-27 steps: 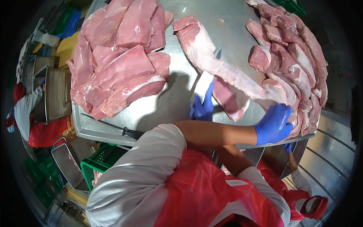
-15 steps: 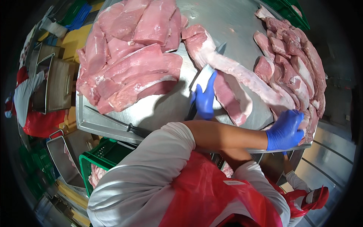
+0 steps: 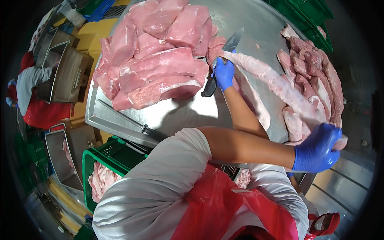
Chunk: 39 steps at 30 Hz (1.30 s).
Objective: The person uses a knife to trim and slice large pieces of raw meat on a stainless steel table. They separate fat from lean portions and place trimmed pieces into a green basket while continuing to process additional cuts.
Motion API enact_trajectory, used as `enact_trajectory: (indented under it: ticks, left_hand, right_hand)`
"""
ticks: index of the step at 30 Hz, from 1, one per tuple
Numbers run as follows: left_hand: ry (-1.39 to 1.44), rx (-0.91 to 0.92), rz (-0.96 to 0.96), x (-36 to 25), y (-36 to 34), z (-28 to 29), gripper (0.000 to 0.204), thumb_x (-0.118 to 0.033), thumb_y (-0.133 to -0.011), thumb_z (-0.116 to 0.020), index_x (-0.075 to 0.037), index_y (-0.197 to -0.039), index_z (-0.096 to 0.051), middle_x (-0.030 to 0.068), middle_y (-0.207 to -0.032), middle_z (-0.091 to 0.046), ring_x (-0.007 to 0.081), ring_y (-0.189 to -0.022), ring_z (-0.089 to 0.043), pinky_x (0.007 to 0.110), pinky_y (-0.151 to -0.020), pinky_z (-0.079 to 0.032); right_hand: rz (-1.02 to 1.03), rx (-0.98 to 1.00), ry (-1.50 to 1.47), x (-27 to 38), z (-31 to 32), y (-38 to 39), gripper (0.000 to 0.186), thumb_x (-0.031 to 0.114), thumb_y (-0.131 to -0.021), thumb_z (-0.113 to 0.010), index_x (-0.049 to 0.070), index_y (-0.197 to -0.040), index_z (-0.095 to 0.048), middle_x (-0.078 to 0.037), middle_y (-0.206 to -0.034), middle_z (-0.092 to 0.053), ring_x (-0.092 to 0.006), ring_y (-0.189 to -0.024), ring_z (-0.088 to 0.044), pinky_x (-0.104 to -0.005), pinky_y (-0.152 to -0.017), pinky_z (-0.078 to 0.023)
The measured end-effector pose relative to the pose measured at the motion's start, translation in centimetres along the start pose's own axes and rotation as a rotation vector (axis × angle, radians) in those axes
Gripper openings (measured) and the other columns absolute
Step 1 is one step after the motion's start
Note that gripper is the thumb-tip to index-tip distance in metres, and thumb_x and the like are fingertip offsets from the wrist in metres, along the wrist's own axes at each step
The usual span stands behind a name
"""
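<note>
The broad stainless steel table (image 3: 180, 116) carries a heap of pink pork slabs (image 3: 156, 68) at ten o'clock. A long pale strip of meat (image 3: 276, 82) runs from centre toward four o'clock, where the left hand (image 3: 318, 148) clamps its end in closed fingers. The right hand (image 3: 224, 74) is closed around a dark-handled knife (image 3: 222, 64) at twelve o'clock. The slick strip may slip under tension, jerking the blade toward the forearm.

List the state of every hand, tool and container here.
left hand: gloved, shut on one end of the meat strip
right hand: gloved, shut on the knife
meat strip: stretched out between both hands
knife: blade against the strip's far end
second knife: lying flat, unheld
green crate: partly filled with pale scraps
</note>
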<state>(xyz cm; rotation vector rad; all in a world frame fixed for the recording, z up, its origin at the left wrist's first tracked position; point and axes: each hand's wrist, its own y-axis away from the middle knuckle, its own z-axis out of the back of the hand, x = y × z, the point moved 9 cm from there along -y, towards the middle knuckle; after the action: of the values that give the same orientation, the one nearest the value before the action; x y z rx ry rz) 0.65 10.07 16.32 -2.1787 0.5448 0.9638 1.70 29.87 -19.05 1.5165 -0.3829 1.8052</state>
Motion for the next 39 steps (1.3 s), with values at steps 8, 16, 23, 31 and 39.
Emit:
enact_trajectory:
  ticks: [8, 16, 23, 31, 39]
  left_hand:
    - [0.041, -0.192, -0.125, -8.7, -4.8, 12.1, 0.015, -0.009, -0.076, -0.059, 0.000, -0.081, -0.048, 0.0142, -0.073, -0.051, 0.0336, -0.070, -0.053, 0.043, -0.065, -0.039]
    - [-0.527, -0.536, -0.432, -33.1, 9.1, 30.4, 0.024, -0.012, -0.083, -0.054, 0.003, -0.101, -0.049, 0.0129, -0.093, -0.054, 0.0285, -0.084, -0.056, 0.039, -0.077, -0.042]
    - [-0.996, -0.744, -0.698, -51.2, 27.4, 20.9, 0.037, -0.016, -0.090, -0.050, 0.007, -0.119, -0.050, 0.0117, -0.110, -0.057, 0.0240, -0.097, -0.058, 0.036, -0.087, -0.044]
    - [-1.323, -1.233, 0.103, -49.0, 43.8, 27.4, 0.048, -0.028, -0.092, -0.055, 0.005, -0.127, -0.055, 0.0146, -0.127, -0.060, 0.0223, -0.106, -0.061, 0.035, -0.092, -0.047]
    - [-1.577, -0.532, 0.472, -22.5, 33.5, 28.6, 0.037, -0.005, -0.090, -0.064, 0.000, -0.126, -0.061, 0.0194, -0.112, -0.069, 0.0242, -0.090, -0.068, 0.033, -0.080, -0.052]
  right_hand:
    - [-0.236, 0.520, 0.082, -5.9, -1.4, 21.8, 0.075, 0.009, -0.093, -0.060, 0.014, -0.158, -0.021, -0.020, -0.122, -0.061, -0.0227, -0.099, -0.063, -0.0387, -0.084, -0.051]
    - [0.381, 0.187, 0.364, -5.1, 17.1, 23.2, 0.078, 0.003, -0.094, -0.055, 0.019, -0.160, -0.015, -0.009, -0.099, -0.065, -0.0126, -0.061, -0.053, -0.0300, -0.060, -0.050]
    - [0.183, 0.115, 0.485, -10.6, 25.8, 24.2, 0.074, 0.016, -0.096, -0.054, 0.023, -0.159, -0.016, -0.028, -0.089, -0.067, -0.0392, -0.073, -0.068, -0.0442, -0.065, -0.051]
    - [0.372, 0.129, 0.516, -8.9, 27.1, 22.9, 0.074, 0.015, -0.095, -0.052, 0.025, -0.158, -0.016, -0.031, -0.085, -0.065, -0.0464, -0.077, -0.066, -0.0498, -0.067, -0.050]
    - [0.546, 0.390, 0.836, -7.6, 25.9, 22.1, 0.073, 0.009, -0.094, -0.051, 0.029, -0.157, -0.021, -0.028, -0.086, -0.065, -0.0458, -0.074, -0.064, -0.0521, -0.067, -0.049]
